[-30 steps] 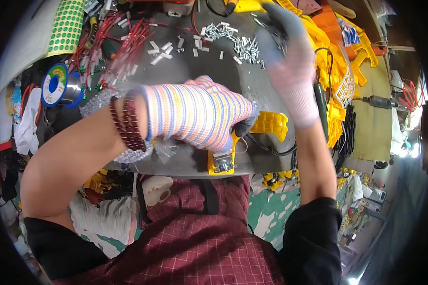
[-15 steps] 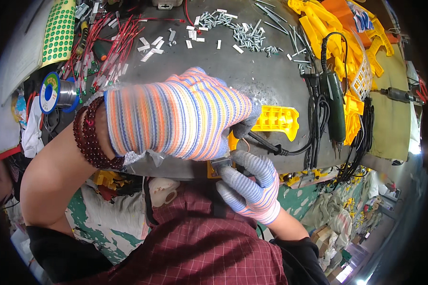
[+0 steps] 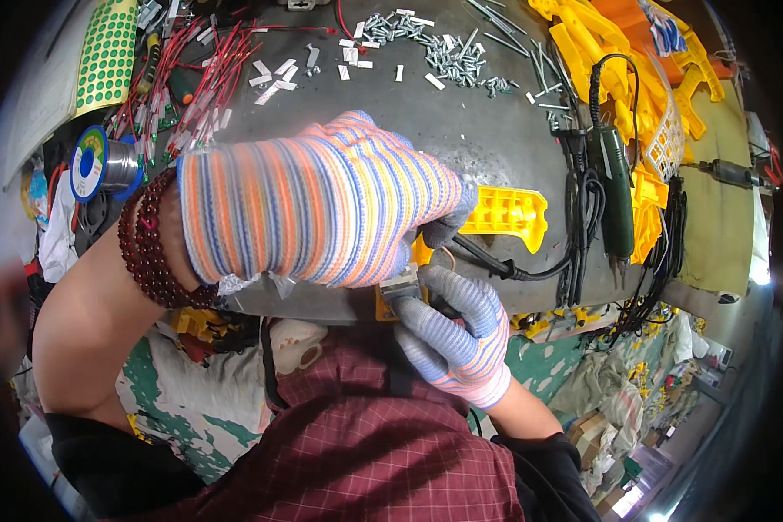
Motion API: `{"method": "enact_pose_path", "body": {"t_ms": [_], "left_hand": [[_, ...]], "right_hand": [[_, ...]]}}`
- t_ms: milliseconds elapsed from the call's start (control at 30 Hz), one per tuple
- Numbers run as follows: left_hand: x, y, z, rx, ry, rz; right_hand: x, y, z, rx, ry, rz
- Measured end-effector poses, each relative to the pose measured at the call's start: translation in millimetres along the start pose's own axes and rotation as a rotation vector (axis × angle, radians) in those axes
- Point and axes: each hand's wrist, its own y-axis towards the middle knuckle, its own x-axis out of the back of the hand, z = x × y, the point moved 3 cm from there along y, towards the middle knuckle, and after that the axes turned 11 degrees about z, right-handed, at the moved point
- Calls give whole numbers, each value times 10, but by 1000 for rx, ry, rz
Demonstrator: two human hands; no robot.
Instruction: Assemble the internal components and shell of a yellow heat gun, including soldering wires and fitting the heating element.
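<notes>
My left hand, in a striped knit glove with grey fingertips, reaches across the bench with its fingers curled closed. Between its thumb and fingers shows part of a yellow plastic casing; the rest lies hidden under the hand. At the casing's near end sits a small grey and metal block. My right hand, gloved alike, pinches this block between thumb and forefinger. A thick black cord runs from beside the left fingertips to the right. Just beyond those fingertips lies a ribbed yellow shell, open side up.
Loose screws and white strips lie at the back. Red wires and a solder spool are on the left. To the right are a dark green corded tool and piled yellow casings. The bench's near edge runs beneath my hands.
The grey and metal block has tilted a little, so more of its pale top shows. Both hands keep nearly the same place and grip; the view has shifted slightly.
</notes>
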Motion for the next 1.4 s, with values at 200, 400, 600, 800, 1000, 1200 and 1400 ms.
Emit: {"method": "enact_pose_path", "body": {"t_ms": [200, 400, 600, 800, 1000, 1200, 1400], "left_hand": [[-19, -44, -74, 7, 92, 10], [-72, -105, -220, 48, 177, -92], [-922, -680, -386, 4, -109, -997], [-1484, -387, -422, 220, -7, -1199], [-1533, -360, -356, 193, 37, -1155], [-1550, -358, -368, 146, 38, -1192], [-1514, -320, -389, 151, 19, -1203]], "right_hand": [[-24, -6, 52, -16, 1, -2], [119, -3, 40, -70, 12, 93], [555, 344, 91, -231, 28, 67], [329, 763, -37, -307, 297, 281], [215, 648, -63, -675, 688, 238], [307, 577, -31, -487, 365, 330], [349, 862, 114, -160, 55, 131]]}}
